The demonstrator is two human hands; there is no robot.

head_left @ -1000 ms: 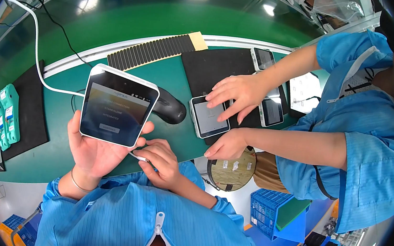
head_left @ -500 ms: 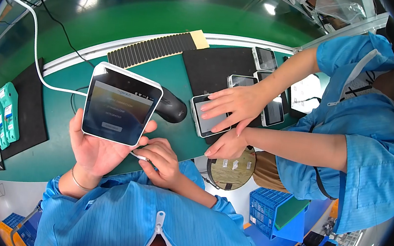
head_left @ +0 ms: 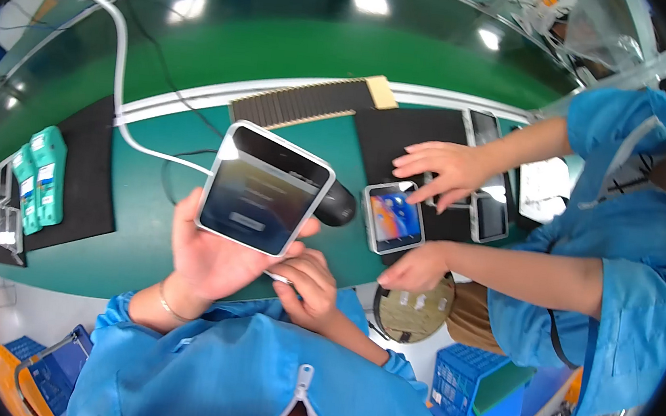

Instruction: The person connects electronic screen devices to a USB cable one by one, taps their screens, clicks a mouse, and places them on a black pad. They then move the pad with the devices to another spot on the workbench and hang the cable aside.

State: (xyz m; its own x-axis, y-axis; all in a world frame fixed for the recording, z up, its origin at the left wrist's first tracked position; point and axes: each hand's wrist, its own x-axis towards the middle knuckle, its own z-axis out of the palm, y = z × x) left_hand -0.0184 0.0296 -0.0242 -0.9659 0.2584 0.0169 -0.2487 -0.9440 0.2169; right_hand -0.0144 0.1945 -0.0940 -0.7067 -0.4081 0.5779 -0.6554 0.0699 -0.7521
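Screen [head_left: 394, 218] on right turned colourful, likely advanced; our left hand [head_left: 218, 262] grips terminal [head_left: 265, 193], right hand [head_left: 309, 284] pinches white plug [head_left: 279, 278].

Screen [head_left: 259, 196]: glossy glass is shown
Casing [head_left: 226, 152]: smooth plastic is shown
Mat [head_left: 89, 170], 9 o'clock: matt finish is seen
Jacket [head_left: 236, 360]: creased cloth

Held device [head_left: 266, 190] with on-screen text too blurry for reading, black mouse [head_left: 339, 206] partly hidden behind it.
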